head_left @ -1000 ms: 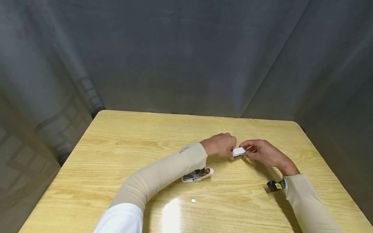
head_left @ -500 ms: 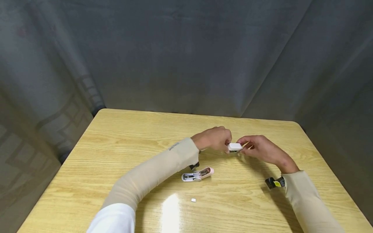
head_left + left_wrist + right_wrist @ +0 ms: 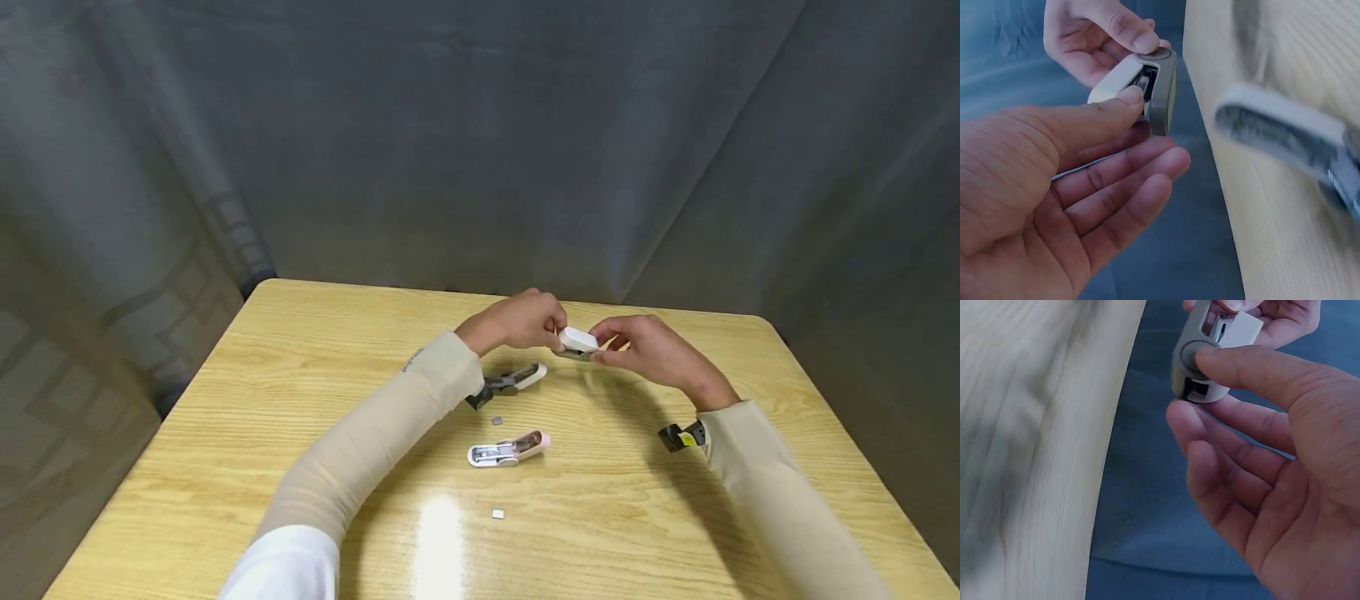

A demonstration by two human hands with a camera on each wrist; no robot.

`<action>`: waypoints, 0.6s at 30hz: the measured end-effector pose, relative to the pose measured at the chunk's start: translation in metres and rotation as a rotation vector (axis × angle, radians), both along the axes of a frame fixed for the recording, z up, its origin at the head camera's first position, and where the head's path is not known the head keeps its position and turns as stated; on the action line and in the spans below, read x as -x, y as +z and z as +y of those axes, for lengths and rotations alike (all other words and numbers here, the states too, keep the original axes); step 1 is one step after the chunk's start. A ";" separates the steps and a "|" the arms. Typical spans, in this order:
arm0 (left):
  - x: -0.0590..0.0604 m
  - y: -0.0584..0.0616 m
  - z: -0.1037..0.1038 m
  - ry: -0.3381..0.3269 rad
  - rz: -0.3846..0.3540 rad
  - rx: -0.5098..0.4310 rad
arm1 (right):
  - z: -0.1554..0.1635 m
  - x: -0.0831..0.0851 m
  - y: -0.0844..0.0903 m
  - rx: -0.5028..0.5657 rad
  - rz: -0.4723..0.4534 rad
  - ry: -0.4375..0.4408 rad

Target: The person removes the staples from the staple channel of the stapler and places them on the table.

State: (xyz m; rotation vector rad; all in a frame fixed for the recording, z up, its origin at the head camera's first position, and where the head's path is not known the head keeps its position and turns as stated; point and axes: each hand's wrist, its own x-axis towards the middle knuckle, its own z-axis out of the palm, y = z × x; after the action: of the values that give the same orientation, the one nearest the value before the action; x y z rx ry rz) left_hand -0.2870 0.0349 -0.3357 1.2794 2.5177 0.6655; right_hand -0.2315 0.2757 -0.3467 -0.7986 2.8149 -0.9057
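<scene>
- Head view counts three small staplers: one white stapler [image 3: 577, 341] lifted above the far middle of the wooden table [image 3: 315, 367], one grey-and-white stapler [image 3: 510, 382] lying on the table just below the left wrist, and one pink-tipped stapler [image 3: 508, 450] lying nearer the person
- Two hands meet on the lifted one: the left hand [image 3: 520, 322] pinches its left end and the right hand [image 3: 642, 348] pinches its right end
- Left wrist view shows the left thumb pressed on the white stapler's [image 3: 1141, 84] white top, while the other fingers lie loosely spread beneath it, not wrapped around; the right hand [image 3: 1094, 34] grips the far end with its thumb on the round grey end
- Right wrist view shows the right hand [image 3: 1272, 456] with its thumb on the round grey end of the white stapler [image 3: 1207, 356], a finger touching underneath, the remaining fingers relaxed; the left hand [image 3: 1279, 315] holds the far end
- Two tiny pale bits lie on the table: one bit [image 3: 497, 421] between the two resting staplers, another bit [image 3: 497, 514] closer to the person
- Both arms wear beige sleeves [image 3: 390, 433]
- Grey cloth [image 3: 480, 142] hangs behind the table
</scene>
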 end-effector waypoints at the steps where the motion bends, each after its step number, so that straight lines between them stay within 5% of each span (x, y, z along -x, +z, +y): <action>1: 0.002 -0.001 -0.003 0.008 -0.013 -0.004 | -0.002 0.003 -0.001 0.012 -0.003 0.003; 18: 0.035 -0.046 -0.057 0.182 -0.078 -0.029 | -0.053 0.055 -0.044 0.049 -0.070 0.067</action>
State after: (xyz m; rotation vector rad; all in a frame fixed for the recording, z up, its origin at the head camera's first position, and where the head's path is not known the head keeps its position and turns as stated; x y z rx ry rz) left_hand -0.3223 -0.0218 -0.3816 1.0197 2.5898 0.7771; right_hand -0.2867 0.2225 -0.3903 -0.8439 2.6987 -0.9767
